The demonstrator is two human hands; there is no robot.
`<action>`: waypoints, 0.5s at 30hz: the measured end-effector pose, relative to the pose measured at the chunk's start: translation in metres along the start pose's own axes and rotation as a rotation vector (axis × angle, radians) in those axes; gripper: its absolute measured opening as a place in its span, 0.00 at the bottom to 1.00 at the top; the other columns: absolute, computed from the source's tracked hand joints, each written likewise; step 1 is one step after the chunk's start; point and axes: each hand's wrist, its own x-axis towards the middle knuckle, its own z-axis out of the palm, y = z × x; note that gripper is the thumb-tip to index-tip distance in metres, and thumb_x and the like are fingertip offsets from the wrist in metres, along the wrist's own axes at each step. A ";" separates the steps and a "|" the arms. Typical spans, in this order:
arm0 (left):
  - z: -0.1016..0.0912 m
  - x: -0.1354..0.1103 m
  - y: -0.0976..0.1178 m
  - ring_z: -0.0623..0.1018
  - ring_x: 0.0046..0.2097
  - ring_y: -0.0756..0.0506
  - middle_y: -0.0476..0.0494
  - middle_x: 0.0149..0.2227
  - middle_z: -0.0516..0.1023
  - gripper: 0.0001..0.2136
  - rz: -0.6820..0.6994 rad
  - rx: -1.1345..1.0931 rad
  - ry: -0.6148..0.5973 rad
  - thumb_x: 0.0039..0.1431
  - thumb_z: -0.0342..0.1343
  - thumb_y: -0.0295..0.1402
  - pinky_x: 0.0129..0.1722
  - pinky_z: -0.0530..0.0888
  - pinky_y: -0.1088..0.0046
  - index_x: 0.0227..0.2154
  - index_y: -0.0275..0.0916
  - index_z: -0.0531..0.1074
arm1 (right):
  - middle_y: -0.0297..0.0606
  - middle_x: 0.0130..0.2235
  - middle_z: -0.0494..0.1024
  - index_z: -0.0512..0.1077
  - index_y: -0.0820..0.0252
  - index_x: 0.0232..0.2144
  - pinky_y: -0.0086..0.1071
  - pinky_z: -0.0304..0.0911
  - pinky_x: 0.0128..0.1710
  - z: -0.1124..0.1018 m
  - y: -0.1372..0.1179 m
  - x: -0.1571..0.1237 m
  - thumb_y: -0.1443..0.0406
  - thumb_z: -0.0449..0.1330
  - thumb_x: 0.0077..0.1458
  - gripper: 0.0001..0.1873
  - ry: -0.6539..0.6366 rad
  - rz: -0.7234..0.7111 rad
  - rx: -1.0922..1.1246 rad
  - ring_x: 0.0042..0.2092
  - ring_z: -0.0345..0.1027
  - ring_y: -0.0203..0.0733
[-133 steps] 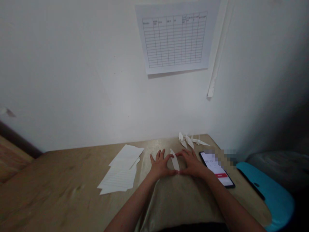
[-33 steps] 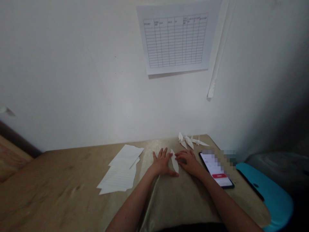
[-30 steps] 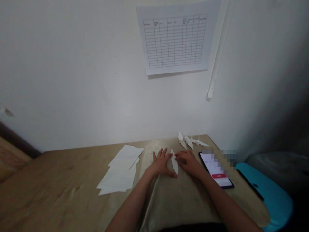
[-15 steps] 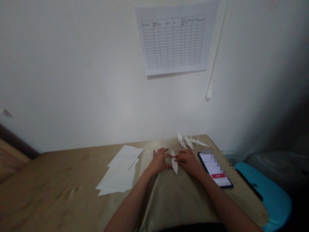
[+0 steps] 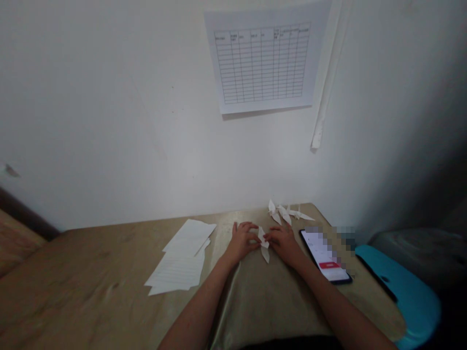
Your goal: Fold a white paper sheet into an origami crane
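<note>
A narrow white folded paper piece (image 5: 263, 244) sits on the wooden table (image 5: 91, 272) between my two hands. My left hand (image 5: 242, 240) has its fingers curled in a pinch on the paper's upper left part. On the other side, my right hand (image 5: 282, 241) is closed too, its fingertips gripping the paper's right edge. The paper's lower tip points toward me and rests on the table.
A stack of lined white sheets (image 5: 182, 260) lies left of my hands. Several finished paper cranes (image 5: 286, 213) stand by the wall. A lit phone (image 5: 326, 255) lies to the right, beside a blue chair seat (image 5: 401, 291). A printed table sheet (image 5: 263, 61) hangs on the wall.
My left hand went from lying flat beside the paper to curling its fingers onto it. Both hands now pinch the upper part of the paper, which looks shorter and partly folded.
</note>
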 end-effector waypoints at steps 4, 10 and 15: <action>0.002 0.001 -0.001 0.62 0.68 0.38 0.51 0.62 0.74 0.04 -0.023 0.004 0.014 0.58 0.66 0.39 0.70 0.40 0.41 0.36 0.54 0.83 | 0.34 0.46 0.84 0.80 0.49 0.38 0.64 0.26 0.68 -0.002 -0.001 -0.001 0.69 0.60 0.58 0.11 0.015 -0.031 -0.024 0.59 0.67 0.51; 0.006 0.003 0.001 0.62 0.68 0.37 0.52 0.61 0.74 0.04 -0.100 -0.029 0.037 0.58 0.65 0.42 0.69 0.40 0.38 0.34 0.53 0.83 | 0.35 0.44 0.84 0.81 0.49 0.34 0.65 0.22 0.67 -0.005 -0.005 -0.001 0.65 0.62 0.58 0.07 0.014 -0.031 -0.068 0.61 0.64 0.54; 0.007 0.003 0.007 0.60 0.68 0.36 0.53 0.63 0.72 0.04 -0.218 -0.061 0.046 0.57 0.65 0.43 0.68 0.43 0.35 0.34 0.53 0.83 | 0.36 0.45 0.82 0.80 0.50 0.33 0.64 0.30 0.67 -0.002 -0.009 0.001 0.64 0.61 0.58 0.06 0.036 0.079 -0.078 0.61 0.61 0.55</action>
